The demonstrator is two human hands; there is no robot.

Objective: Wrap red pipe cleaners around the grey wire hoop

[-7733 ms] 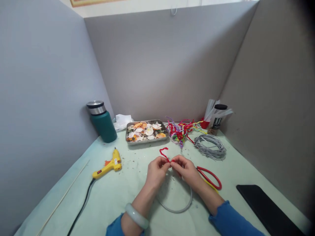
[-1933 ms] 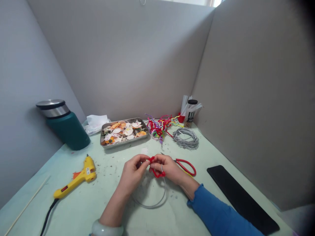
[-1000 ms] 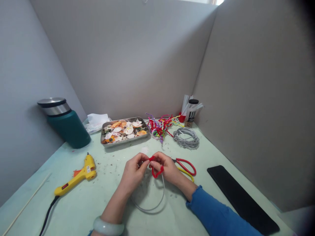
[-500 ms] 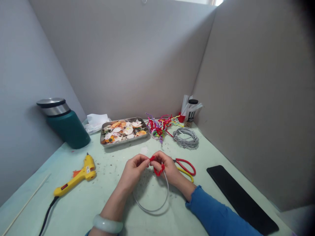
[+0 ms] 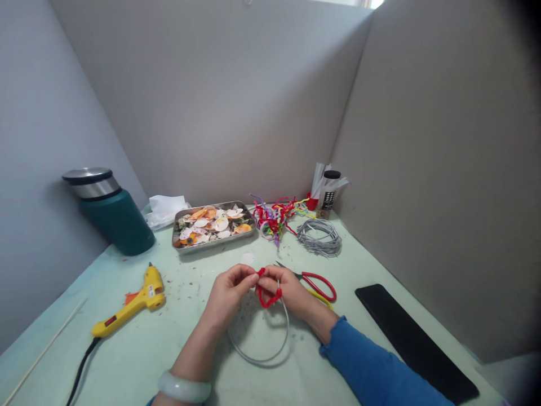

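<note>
Fingertips of my left hand (image 5: pixel 231 290) and my right hand (image 5: pixel 284 288) meet over a fuzzy red pipe cleaner (image 5: pixel 267 302), both pinching it. Below them hangs a grey wire ring (image 5: pixel 270 361), its upper part hidden by the fingers. The pipe cleaner sags in a loop between the pinch and the ring's right side, where it is wrapped round the wire. Just beyond my right hand lie scissors (image 5: pixel 321 285) with one red and one yellow handle, partly covered by that hand.
A yellow glue gun (image 5: pixel 131 307) and a thin stick (image 5: pixel 46 352) lie left, near a green bottle (image 5: pixel 118 217). At the back are a metal tray (image 5: pixel 220 243) of shells, tangled pipe cleaners (image 5: pixel 276 217), coiled grey wire (image 5: pixel 319 237) and a black-capped jar (image 5: pixel 328 194). A black strip (image 5: pixel 414 338) lies right.
My right hand has shifted slightly down, uncovering the scissors' tip. The red pipe cleaner now hangs in a wider loop below the fingers. My left hand has hardly moved.
</note>
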